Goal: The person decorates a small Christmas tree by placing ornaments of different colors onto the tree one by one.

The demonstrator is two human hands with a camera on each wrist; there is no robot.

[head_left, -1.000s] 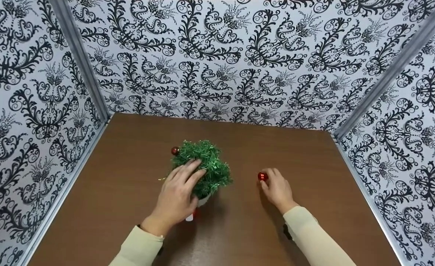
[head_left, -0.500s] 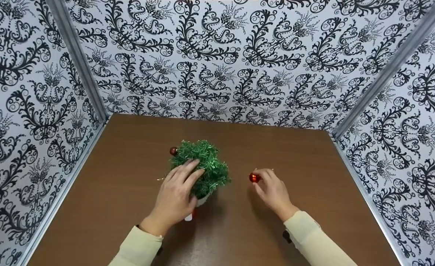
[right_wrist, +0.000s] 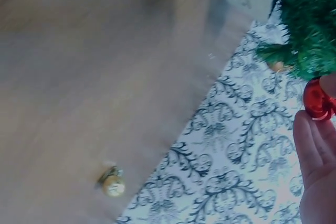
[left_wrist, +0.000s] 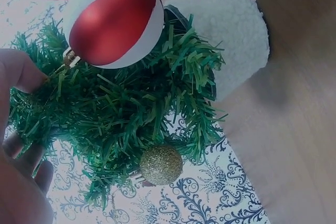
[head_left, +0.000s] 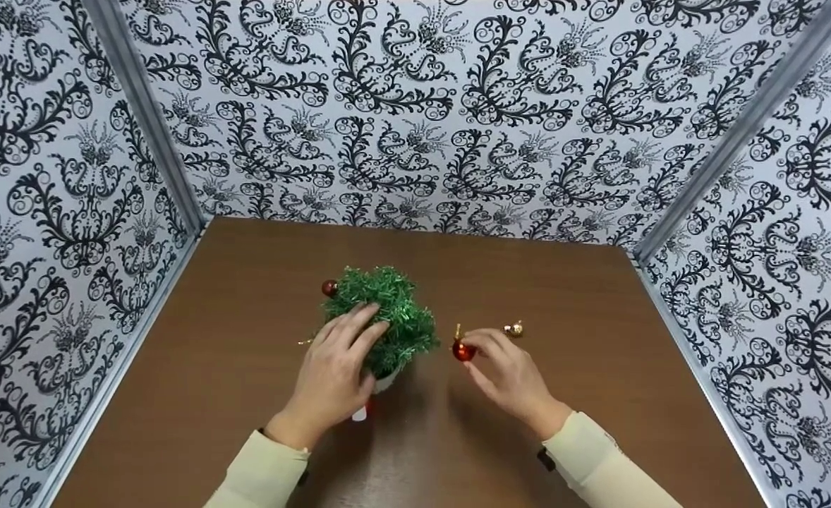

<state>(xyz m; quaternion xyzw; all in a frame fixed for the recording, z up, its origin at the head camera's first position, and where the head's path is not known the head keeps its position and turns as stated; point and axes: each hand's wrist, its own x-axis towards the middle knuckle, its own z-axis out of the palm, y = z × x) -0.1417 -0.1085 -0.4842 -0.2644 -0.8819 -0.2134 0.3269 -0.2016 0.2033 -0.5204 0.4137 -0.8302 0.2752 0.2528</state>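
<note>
A small artificial Christmas tree with green tinsel needles stands in a fluffy white pot. My left hand holds the tree from its left side; thumb and fingers lie around the foliage. A red-and-white bauble and a glittery gold bauble hang on the tree in the left wrist view. A dark red bauble shows at its far left. To the right of the tree, my right hand pinches a shiny red bauble with a gold loop, close to the needles but apart from them.
A small gold bauble lies on the brown table, just beyond my right hand. Patterned black-and-white walls with grey corner posts enclose the table at the back and sides.
My right hand has moved left toward the tree with the red bauble, and the gold bauble on the table has come into sight behind it. The left hand stays on the tree.
</note>
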